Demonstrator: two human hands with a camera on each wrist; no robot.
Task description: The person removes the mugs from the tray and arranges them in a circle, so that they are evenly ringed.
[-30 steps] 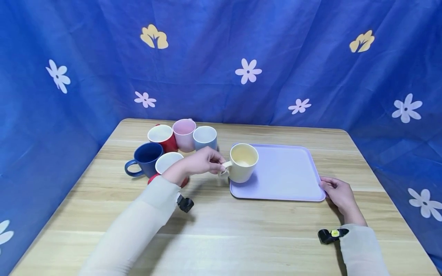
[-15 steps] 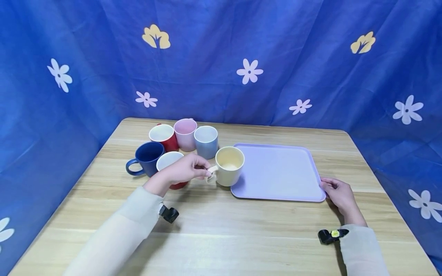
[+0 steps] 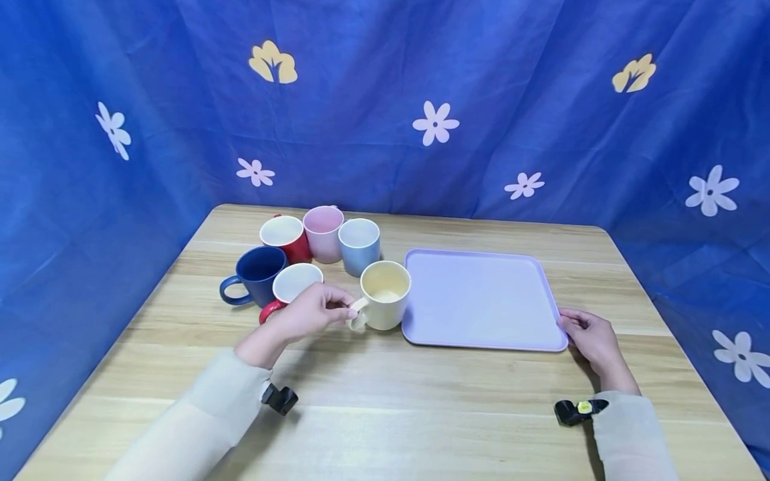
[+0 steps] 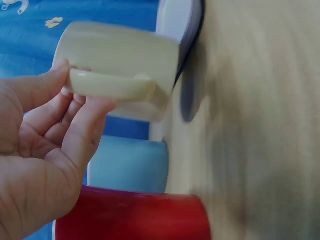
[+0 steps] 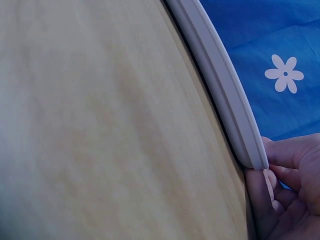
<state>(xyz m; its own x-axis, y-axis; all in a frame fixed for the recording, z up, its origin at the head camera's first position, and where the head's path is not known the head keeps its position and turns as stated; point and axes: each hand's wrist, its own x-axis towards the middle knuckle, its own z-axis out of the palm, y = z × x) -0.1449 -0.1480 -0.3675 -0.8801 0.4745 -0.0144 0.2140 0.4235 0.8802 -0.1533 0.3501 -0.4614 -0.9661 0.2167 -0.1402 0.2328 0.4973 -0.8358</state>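
My left hand pinches the handle of a cream mug between thumb and fingers. Upright, the mug sits just left of the lavender tray, close to its left edge. In the left wrist view a shadow lies apart from the cream mug's base, so it appears slightly above the table. My right hand holds the tray's near right corner. The right wrist view shows the tray rim between its thumb and fingers.
Left of the cream mug stand a red mug with white inside, a navy mug, another red mug, a pink mug and a light blue mug. A blue flowered curtain hangs behind the wooden table.
The cream mug has moved left and towards me in my left hand, from over the tray's left side to beside it. My right hand and the tray have stayed still.
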